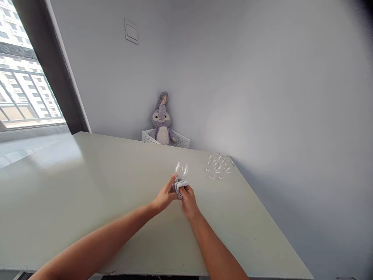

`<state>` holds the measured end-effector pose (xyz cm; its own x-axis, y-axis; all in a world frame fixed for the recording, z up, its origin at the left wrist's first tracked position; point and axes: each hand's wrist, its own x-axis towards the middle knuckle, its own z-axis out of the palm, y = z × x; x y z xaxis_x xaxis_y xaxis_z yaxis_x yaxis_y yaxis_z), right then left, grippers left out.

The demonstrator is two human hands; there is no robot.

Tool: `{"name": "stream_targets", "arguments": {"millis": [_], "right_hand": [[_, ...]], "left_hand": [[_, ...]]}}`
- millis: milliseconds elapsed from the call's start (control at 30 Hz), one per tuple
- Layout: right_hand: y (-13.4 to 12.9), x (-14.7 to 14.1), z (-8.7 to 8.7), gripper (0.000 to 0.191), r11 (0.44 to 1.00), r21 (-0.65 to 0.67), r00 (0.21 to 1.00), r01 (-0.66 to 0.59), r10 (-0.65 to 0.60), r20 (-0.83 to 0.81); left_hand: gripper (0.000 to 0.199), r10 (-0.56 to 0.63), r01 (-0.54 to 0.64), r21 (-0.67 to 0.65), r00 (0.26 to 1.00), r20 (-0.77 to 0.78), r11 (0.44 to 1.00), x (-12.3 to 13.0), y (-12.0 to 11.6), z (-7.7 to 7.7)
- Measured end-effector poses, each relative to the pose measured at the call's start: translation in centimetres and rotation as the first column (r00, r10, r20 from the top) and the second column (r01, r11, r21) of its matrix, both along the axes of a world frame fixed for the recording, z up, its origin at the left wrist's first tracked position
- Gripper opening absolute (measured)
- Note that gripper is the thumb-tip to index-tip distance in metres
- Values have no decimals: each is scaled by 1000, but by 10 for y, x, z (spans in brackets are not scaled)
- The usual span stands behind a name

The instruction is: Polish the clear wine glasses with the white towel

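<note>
A small clear glass (pixel 181 170) is between my two hands, over the middle of the table. My left hand (pixel 164 197) grips it from the left, its fingers partly hidden behind the glass and the cloth. A folded grey-and-white cloth (pixel 181 184) wraps the lower part of the glass and hides its base. My right hand (pixel 189 199) pinches this cloth against the glass from the right. To the right, several more clear glasses (pixel 218 166) stand close together near the table's far right corner; their outlines overlap.
The pale, glossy table (pixel 116 175) ends at a diagonal edge along the right wall. Beyond its far edge, a plush toy (pixel 162 123) sits in a white perforated basket (pixel 183 141). A light switch (pixel 131 32) is on the wall, and a window (pixel 26 77) is at left.
</note>
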<state>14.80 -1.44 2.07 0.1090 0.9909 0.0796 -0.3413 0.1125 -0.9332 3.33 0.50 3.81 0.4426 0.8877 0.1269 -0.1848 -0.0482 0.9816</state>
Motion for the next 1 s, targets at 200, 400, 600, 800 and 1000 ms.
{"name": "stream_targets", "arguments": {"millis": [200,400,600,800,1000], "right_hand": [[-2,1,4,29,992,-10,976,-127,127,179],[-4,-5,5,27,988,-28,938,-153,155,310],[-4,-3,14,28,989,-33,937,-143,146,316],[-2,7,11,30,999,-33,934,33,-19,357],[-10,13,19,27,959,150,832,239,-282,478]], "left_hand": [[48,-45,78,-281,991,123,957,-24,8,19],[31,-71,124,-271,978,197,955,-33,6,13],[31,-71,141,-248,960,272,958,-36,5,11],[29,-18,95,-247,955,295,964,-35,4,10],[24,319,-148,-429,876,363,891,-43,18,7]]}}
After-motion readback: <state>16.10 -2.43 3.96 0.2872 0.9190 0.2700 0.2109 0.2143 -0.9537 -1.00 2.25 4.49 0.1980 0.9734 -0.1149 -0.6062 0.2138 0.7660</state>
